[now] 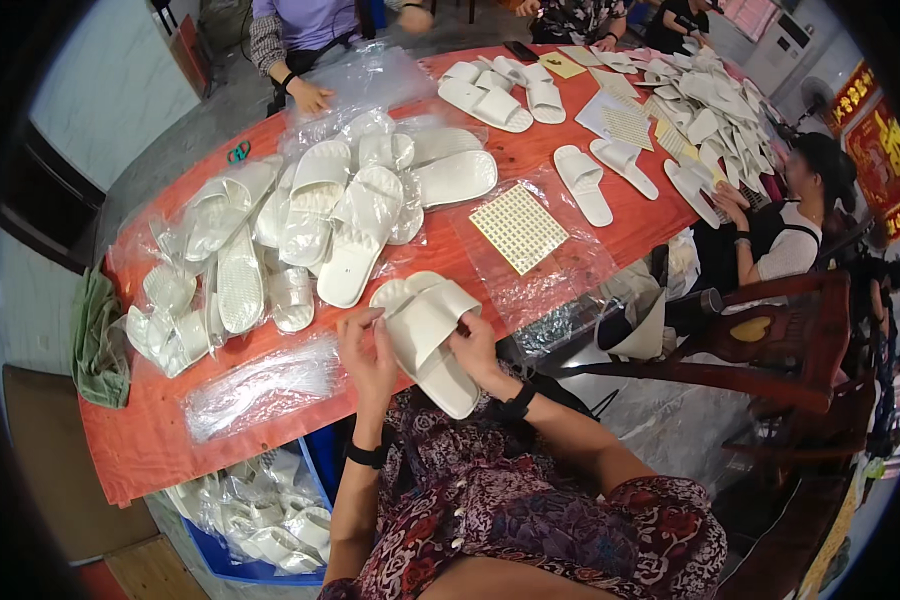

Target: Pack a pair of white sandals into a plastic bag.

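Note:
A pair of off-white slide slippers (pixel 418 332), one overlapping the other, is held above the table's near edge. My right hand (pixel 478 352) grips the pair from the right, its fingertips at the strap opening. On the other side, my left hand (pixel 367 352) is raised with fingers apart, fingertips next to the slippers' left edge; whether they touch it is hard to tell. Just beyond lies a heap of slippers in clear plastic bags (pixel 355 225). A stack of clear plastic bags (pixel 265 388) rests left of my left hand.
On the red table (pixel 150 455) lie a sheet of small stickers (pixel 518 228), loose slippers (pixel 583 185) and a large slipper pile (pixel 710 115) at far right. A blue crate (pixel 260 570) of bagged slippers stands below. Co-workers sit around; a wooden chair (pixel 760 340) is at right.

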Tool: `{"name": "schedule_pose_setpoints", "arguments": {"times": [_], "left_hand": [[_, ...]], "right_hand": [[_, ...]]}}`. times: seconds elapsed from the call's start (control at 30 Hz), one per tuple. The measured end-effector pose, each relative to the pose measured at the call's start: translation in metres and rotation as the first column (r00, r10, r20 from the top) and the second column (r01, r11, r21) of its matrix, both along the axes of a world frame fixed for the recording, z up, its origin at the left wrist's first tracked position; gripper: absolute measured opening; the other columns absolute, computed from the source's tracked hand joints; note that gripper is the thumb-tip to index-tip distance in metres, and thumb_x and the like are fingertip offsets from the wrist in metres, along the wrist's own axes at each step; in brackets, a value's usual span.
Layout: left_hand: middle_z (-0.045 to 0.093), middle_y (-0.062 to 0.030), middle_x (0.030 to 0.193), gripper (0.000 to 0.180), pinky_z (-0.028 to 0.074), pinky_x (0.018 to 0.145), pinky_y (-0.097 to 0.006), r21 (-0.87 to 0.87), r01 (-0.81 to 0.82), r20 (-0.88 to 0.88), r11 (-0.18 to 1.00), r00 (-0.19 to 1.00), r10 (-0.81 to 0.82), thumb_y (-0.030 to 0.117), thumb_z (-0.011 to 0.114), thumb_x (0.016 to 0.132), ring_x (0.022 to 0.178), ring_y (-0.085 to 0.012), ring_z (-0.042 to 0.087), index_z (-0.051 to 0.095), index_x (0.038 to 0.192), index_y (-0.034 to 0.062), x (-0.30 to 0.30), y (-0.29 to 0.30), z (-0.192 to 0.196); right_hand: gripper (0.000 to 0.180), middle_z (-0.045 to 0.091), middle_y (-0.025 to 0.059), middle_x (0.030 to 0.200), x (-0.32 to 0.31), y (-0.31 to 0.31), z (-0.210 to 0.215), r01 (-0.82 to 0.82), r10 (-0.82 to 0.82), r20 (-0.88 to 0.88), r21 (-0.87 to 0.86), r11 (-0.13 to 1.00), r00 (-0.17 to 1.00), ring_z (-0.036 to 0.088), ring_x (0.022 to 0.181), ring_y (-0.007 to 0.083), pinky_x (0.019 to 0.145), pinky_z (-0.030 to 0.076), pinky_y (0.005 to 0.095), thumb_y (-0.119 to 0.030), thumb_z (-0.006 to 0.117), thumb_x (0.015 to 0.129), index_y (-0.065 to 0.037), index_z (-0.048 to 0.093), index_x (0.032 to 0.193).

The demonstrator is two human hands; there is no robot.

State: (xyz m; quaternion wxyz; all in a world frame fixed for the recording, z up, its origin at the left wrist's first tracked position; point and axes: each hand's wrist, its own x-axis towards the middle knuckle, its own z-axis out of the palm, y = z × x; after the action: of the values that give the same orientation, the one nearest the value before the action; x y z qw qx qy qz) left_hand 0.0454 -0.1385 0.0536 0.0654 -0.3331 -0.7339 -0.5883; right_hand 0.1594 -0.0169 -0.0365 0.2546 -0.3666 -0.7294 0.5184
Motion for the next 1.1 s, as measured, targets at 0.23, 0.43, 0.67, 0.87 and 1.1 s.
{"name": "schedule_pose_setpoints", "arguments": {"times": [0.23,0.43,0.67,0.87,1.1], "left_hand": [[0.06,-0.0119,0.091,0.014,0.045,0.079,-0.034,-0.016,0.012,-0.001,1.0,1.0,-0.012,-0.005,0.055,0.085,0.086,-0.0244,0.057,0.063,0.095,0.0014,0.01,-0.007,0.008],[0.06,-0.0108,0.09,0.017,0.046,0.073,-0.031,-0.075,-0.002,0.13,0.997,0.991,0.011,-0.005,0.053,0.085,0.083,-0.0231,0.058,0.064,0.096,0.0023,0.007,-0.054,-0.034],[0.06,-0.0112,0.089,0.016,0.048,0.067,-0.03,-0.219,-0.2,0.159,0.955,0.958,0.237,0.0,0.053,0.087,0.078,-0.0229,0.059,0.064,0.098,0.0029,0.015,-0.14,-0.053],[0.061,-0.0103,0.09,0.017,0.048,0.065,-0.029,-0.335,-0.333,0.1,0.881,0.918,0.385,-0.001,0.053,0.087,0.075,-0.0208,0.06,0.064,0.099,0.0032,0.008,-0.183,-0.054],[0.061,-0.0119,0.092,0.018,0.049,0.073,-0.033,-0.417,-0.37,0.086,0.83,0.893,0.441,0.0,0.056,0.084,0.083,-0.0253,0.06,0.064,0.099,0.0027,-0.013,-0.188,-0.055]], "right_hand": [[0.018,0.064,0.0039,0.081,0.021,0.048,0.056,0.007,-0.136,-0.267,-0.435,0.901,0.954,0.057,0.07,0.0101,0.064,0.045,0.0254,-0.007,0.054,0.087,0.001,0.064,0.1],[0.012,0.054,0.0014,0.074,0.062,0.138,0.077,0.087,-0.161,-0.118,-0.472,0.877,0.98,0.05,0.059,0.0109,0.053,0.042,0.0279,-0.018,0.053,0.086,-0.007,0.059,0.086],[0.02,0.053,-0.0008,0.066,0.107,0.325,0.045,0.157,-0.154,0.029,-0.126,0.98,0.988,0.053,0.06,0.011,0.047,0.038,0.0296,-0.023,0.049,0.088,-0.007,0.055,0.077],[0.016,0.058,0.0062,0.074,0.092,0.497,-0.03,0.277,-0.259,0.158,-0.107,0.955,0.953,0.057,0.065,0.0128,0.054,0.044,0.0273,-0.018,0.054,0.087,-0.004,0.058,0.078],[0.034,0.063,0.0087,0.107,0.046,0.428,-0.054,0.086,-0.112,-0.169,-0.159,0.984,0.979,0.06,0.097,0.0194,0.078,0.052,0.0315,-0.014,0.052,0.093,-0.002,0.055,0.124]]}}
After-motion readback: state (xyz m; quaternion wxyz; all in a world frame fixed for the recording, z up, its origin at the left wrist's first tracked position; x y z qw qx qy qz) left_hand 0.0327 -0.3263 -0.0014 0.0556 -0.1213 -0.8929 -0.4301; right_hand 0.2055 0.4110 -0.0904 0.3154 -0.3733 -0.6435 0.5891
